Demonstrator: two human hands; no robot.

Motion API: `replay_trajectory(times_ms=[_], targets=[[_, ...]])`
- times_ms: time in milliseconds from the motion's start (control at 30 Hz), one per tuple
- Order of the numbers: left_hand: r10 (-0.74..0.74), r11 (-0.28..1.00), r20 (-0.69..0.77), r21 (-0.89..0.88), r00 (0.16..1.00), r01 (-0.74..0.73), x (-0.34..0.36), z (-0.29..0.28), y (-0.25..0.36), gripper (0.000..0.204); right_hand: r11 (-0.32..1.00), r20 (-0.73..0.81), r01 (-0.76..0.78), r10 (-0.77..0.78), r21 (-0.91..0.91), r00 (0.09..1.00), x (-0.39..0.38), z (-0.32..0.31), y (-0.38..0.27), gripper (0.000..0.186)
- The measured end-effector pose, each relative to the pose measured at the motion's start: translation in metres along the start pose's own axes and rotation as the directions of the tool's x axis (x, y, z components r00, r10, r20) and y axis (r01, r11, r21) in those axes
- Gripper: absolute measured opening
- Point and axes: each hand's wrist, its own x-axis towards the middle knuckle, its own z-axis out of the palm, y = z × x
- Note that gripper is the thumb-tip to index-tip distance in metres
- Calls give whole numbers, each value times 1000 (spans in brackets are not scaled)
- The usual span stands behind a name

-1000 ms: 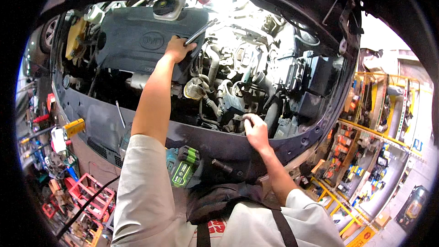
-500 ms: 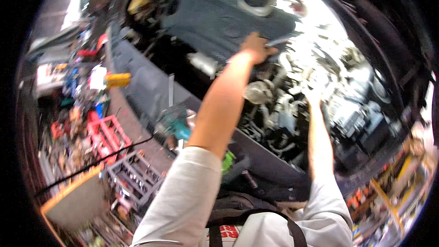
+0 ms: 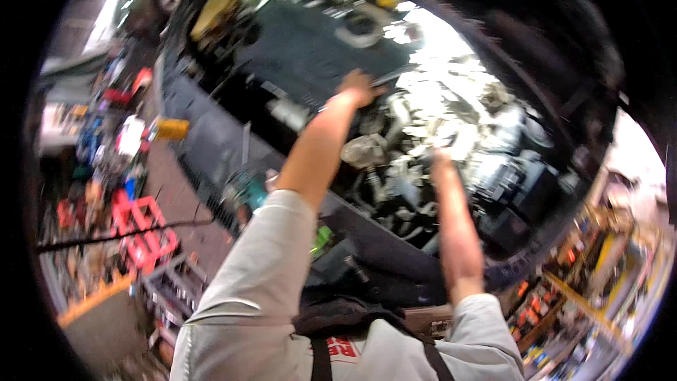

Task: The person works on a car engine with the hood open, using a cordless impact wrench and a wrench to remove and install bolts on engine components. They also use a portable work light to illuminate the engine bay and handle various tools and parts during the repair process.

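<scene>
I lean over a car's open engine bay with both arms stretched out. My left hand (image 3: 361, 88) is closed near the right edge of the dark engine cover (image 3: 296, 46). A slim grey metal bar (image 3: 396, 77) sticks out from its fingers; what kind it is does not show through the blur. My right hand (image 3: 443, 159) reaches down among brightly lit pipes and hoses, its fingers lost in glare. Between the two hands sits a rounded metal part (image 3: 364, 150).
A teal power tool (image 3: 248, 194) lies on the front edge of the bay, with a bright green object (image 3: 321, 240) near it. Left of the car are a red frame (image 3: 144, 233) and a grey metal rack (image 3: 173, 286). Cluttered shelving (image 3: 585, 303) stands at the right.
The view has swung, so the car and both arms appear further left and slightly lower. Both hands keep about the same places over the engine. The bar still shows at my left hand.
</scene>
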Motion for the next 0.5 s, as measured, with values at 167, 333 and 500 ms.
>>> replay_trajectory(times_ms=[167, 333, 500], targets=[[66, 991, -6, -120, 998, -66, -44, -20, 3, 44, 924, 109, 37, -85, 381, 990, -175, 1, 5, 27], [306, 768, 95, -613, 947, -186, -192, -104, 81, 45, 971, 18, 173, -178, 163, 984, -313, -34, 36, 16], [356, 416, 249, -905, 900, 86, -376, -43, 104, 41, 977, -8, 148, -148, 154, 989, -372, -26, 57, 18]])
